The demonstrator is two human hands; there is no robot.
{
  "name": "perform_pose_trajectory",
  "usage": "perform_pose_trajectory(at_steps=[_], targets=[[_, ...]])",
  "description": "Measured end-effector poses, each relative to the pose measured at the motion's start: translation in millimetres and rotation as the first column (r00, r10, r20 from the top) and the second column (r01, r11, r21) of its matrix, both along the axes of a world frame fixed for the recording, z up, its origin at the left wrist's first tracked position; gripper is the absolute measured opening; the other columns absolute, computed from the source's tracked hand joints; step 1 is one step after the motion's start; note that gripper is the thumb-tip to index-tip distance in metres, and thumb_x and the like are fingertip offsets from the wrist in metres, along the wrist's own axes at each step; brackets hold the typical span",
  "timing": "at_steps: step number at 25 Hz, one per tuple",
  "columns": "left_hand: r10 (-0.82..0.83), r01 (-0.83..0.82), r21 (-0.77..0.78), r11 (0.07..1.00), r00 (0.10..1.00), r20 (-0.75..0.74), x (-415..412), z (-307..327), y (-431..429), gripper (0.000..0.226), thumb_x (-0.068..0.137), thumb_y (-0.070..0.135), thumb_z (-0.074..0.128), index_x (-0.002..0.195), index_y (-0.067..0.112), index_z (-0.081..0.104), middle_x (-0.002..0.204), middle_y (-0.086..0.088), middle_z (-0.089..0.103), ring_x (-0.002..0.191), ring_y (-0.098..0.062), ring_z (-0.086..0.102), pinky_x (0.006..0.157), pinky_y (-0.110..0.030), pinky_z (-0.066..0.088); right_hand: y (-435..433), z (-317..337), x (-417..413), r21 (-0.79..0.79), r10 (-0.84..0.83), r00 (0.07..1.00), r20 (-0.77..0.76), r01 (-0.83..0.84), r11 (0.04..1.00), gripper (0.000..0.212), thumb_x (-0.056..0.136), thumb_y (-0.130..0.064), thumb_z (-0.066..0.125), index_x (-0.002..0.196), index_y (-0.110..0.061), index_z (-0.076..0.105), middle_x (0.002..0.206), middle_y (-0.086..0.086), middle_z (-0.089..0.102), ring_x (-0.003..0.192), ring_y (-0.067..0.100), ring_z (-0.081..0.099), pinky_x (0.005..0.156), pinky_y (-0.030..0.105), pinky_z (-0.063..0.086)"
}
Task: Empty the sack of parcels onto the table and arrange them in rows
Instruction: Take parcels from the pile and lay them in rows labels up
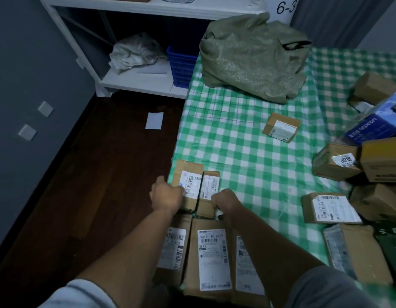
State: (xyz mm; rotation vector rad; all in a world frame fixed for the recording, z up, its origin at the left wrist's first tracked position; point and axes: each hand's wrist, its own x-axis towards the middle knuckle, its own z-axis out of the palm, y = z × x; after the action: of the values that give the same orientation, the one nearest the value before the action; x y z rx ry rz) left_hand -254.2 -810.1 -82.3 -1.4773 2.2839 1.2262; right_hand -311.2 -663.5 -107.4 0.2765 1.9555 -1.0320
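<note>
surface [248, 156] has a green and white checked cloth on it and runs from 6 up to 12. the sack [252, 56] sits slumped at the far end around 12, with a black handle showing.

down at 6 there's a row of three boxes [211, 252] lying flat side by side, labels up. just beyond them a wider box [190, 174] and a narrow box [211, 181] touch each other by the surface's left edge.

the left hand [167, 194] has its fingers curled round the near left side of the wider box. the right hand [224, 202] has its fingers curled on the near end of the narrow box.

a lone box [281, 127] sits by itself around 1, and a heap of parcels [370, 156] is piled up at 3.

room-wise:
- dark wood floor [114, 174] at 9, with a sheet of paper [154, 120] on it
- grey wall [26, 63] at 10, with two square plates [45, 108]
- white shelf unit [137, 81] at 11, holding a crumpled white bag [134, 53] and a blue basket [180, 65]
</note>
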Motion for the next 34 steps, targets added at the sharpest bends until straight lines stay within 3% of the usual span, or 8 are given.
perform_pose_trajectory(at_steps=[5, 10, 19, 24, 30, 31, 32, 34], targets=[[-0.023, 0.020, 0.068, 0.997, 0.999, 0.041, 2.4, -8.4, -2.8, 0.046, 0.087, 0.007, 0.062, 0.131, 0.006, 0.050, 0.128, -0.017, 0.063, 0.116, -0.037, 0.060, 0.097, -0.041, 0.051, -0.7, -14.3, -6.5, 0.012, -0.150, 0.986, -0.067, 0.151, 0.989, 0.033, 0.083, 0.006, 0.056, 0.061, -0.013, 0.040, 0.061, 0.004, 0.039, 0.054, 0.019, 0.035, 0.053, 0.028, 0.028], [-0.062, 0.060, 0.117, 0.991, 0.998, 0.015, 2.1, -10.5, -5.5, 0.044, 0.087, 0.002, 0.056, 0.131, 0.008, 0.053, 0.121, -0.013, 0.067, 0.110, -0.034, 0.062, 0.092, -0.037, 0.052, -6.0, -15.2, -5.1, 0.005, -0.036, 0.992, -0.121, 0.037, 0.999, 0.017, 0.083, 0.008, 0.056, 0.072, -0.004, 0.057, 0.062, 0.005, 0.050, 0.053, 0.015, 0.044, 0.049, 0.024, 0.030], [-0.037, 0.036, 0.154, 0.987, 0.999, 0.002, 5.2, 10.5, 1.1, 0.033, 0.083, 0.014, 0.059, 0.115, 0.012, 0.051, 0.111, -0.007, 0.065, 0.102, -0.033, 0.063, 0.094, -0.042, 0.052, 1.5, -14.6, -6.1, 0.009, -0.096, 0.990, -0.106, 0.098, 0.995, 0.040, 0.081, 0.009, 0.058, 0.059, -0.011, 0.031, 0.058, 0.003, 0.031, 0.052, 0.017, 0.027, 0.051, 0.028, 0.022], [-0.041, 0.045, 0.077, 0.996, 0.998, -0.050, -2.1, 11.1, 7.1, 0.053, 0.062, 0.030, 0.049, 0.113, 0.016, 0.057, 0.115, -0.007, 0.064, 0.107, -0.034, 0.061, 0.093, -0.051, 0.053, 12.1, 15.1, -5.2, -0.032, -0.149, 0.982, -0.117, 0.146, 0.989, 0.017, 0.085, -0.002, 0.061, 0.078, -0.009, 0.047, 0.070, 0.008, 0.040, 0.061, 0.021, 0.036, 0.060, 0.032, 0.036], [-0.046, 0.066, 0.076, 0.995, 0.970, -0.240, -5.7, 67.7, 35.3, 0.060, 0.080, 0.019, 0.057, 0.139, 0.009, 0.051, 0.131, -0.013, 0.060, 0.115, -0.035, 0.059, 0.099, -0.045, 0.051, 38.3, 59.6, -2.3, -0.110, -0.225, 0.953, -0.203, 0.206, 0.972, 0.012, 0.089, -0.005, 0.062, 0.089, -0.006, 0.050, 0.080, 0.015, 0.050, 0.074, 0.023, 0.037, 0.068, 0.036, 0.033], [-0.057, 0.081, 0.081, 0.993, 0.964, -0.259, -6.4, 78.9, 42.7, 0.058, 0.086, 0.015, 0.057, 0.142, 0.008, 0.048, 0.134, -0.014, 0.058, 0.115, -0.035, 0.059, 0.097, -0.041, 0.051, 45.1, 66.1, -1.1, -0.112, -0.238, 0.946, -0.221, 0.218, 0.969, 0.010, 0.090, -0.007, 0.061, 0.091, -0.004, 0.052, 0.089, 0.003, 0.037, 0.077, 0.023, 0.038, 0.068, 0.037, 0.034], [-0.075, 0.103, 0.089, 0.991, 0.958, -0.276, -7.8, 88.9, 51.9, 0.058, 0.089, 0.012, 0.056, 0.146, 0.008, 0.044, 0.136, -0.014, 0.056, 0.113, -0.034, 0.060, 0.092, -0.038, 0.052, 54.1, 72.4, 0.0, -0.101, -0.251, 0.937, -0.242, 0.233, 0.967, 0.011, 0.091, -0.008, 0.061, 0.094, 0.000, 0.054, 0.132, 0.023, 0.051, 0.080, 0.023, 0.041, 0.069, 0.037, 0.035], [-0.115, 0.154, 0.110, 0.982, 0.948, -0.298, -15.4, 97.4, 70.1, 0.060, 0.092, 0.010, 0.055, 0.150, 0.008, 0.039, 0.137, -0.013, 0.056, 0.103, -0.032, 0.063, 0.078, -0.032, 0.049, 73.2, 81.0, -0.7, -0.079, -0.277, 0.923, -0.268, 0.265, 0.961, 0.016, 0.092, -0.010, 0.061, 0.098, 0.004, 0.056, 0.127, 0.029, 0.060, 0.084, 0.024, 0.042, 0.070, 0.036, 0.036]])
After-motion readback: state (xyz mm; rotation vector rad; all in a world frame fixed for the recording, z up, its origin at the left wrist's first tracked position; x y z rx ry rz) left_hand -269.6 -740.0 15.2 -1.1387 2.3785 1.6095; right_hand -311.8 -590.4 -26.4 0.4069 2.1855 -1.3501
